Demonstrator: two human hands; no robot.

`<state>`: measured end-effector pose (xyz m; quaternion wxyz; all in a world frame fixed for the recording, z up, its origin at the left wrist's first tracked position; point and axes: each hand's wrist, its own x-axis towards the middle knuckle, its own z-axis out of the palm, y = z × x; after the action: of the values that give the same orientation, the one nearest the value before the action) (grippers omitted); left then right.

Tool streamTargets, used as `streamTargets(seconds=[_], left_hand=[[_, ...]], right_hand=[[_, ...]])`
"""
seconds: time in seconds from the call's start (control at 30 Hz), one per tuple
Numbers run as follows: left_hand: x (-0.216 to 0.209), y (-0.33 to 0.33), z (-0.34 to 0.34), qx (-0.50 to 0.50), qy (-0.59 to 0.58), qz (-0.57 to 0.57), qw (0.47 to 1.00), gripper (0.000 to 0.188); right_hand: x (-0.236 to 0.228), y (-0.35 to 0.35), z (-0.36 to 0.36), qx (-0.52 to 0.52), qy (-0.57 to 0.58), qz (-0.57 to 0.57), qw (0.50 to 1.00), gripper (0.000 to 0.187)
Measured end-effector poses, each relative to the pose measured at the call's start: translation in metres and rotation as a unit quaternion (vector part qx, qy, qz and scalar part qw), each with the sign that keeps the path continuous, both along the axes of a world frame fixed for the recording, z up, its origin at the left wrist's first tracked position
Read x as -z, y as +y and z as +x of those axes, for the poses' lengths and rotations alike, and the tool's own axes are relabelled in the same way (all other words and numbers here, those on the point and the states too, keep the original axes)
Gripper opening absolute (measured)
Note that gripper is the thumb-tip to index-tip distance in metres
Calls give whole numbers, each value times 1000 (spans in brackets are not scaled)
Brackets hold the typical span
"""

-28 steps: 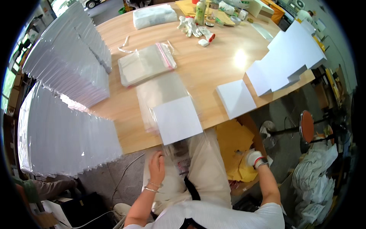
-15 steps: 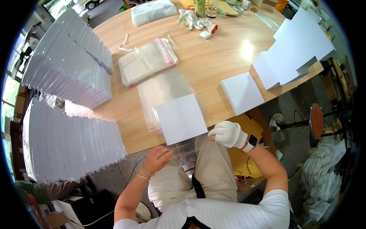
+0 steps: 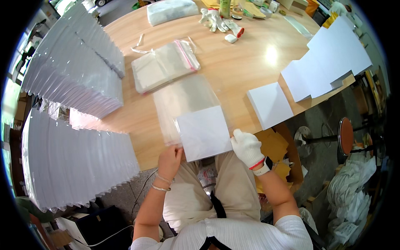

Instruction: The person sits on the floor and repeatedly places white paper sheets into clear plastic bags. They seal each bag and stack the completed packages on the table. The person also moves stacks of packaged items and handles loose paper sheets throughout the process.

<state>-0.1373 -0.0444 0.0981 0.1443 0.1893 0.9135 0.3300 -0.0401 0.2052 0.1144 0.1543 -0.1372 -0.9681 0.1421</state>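
Note:
A white square card (image 3: 204,132) lies at the near edge of the round wooden table (image 3: 233,66), partly inside a clear plastic bag (image 3: 183,100) that stretches away from me. My bare left hand (image 3: 168,160) pinches the card's near left corner together with the bag's edge. My right hand (image 3: 246,148), in a white glove, grips the card's near right corner. Both hands hold the card over the table's edge.
A pile of clear bags with pink strips (image 3: 164,66) lies behind. White cards are stacked at the right (image 3: 270,104) and further right (image 3: 329,62). Large fanned stacks of bagged cards (image 3: 77,71) fill the left. Spare gloves (image 3: 216,18) and a stool (image 3: 346,135) are nearby.
Both hands rose from my lap to the table edge. The right hand reached the card first, then the left took the opposite corner.

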Motion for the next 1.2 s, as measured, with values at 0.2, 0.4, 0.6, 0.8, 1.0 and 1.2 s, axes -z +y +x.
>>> streamTargets(seconds=[0.2,0.4,0.6,0.8,1.0,1.2], left_hand=[[17,5,25,-110,-2,282,953,26],[-29,-8,12,-81,-361,318,873,37],[-42,-19,11,-108,-359,340,862,47],[-93,-38,41,-34,-46,304,951,53],[-280,-101,78,-43,218,174,959,47],[-393,-208,23,-106,258,268,922,39]], right_hand=[[-3,-5,4,13,-51,-212,976,24],[-13,6,8,-30,-139,-672,727,22],[-48,-19,16,-125,-20,-630,766,20],[-55,-37,22,-199,30,-556,806,31],[-150,-95,-11,-344,136,-597,712,68],[-291,-217,-75,-436,113,-597,664,51]])
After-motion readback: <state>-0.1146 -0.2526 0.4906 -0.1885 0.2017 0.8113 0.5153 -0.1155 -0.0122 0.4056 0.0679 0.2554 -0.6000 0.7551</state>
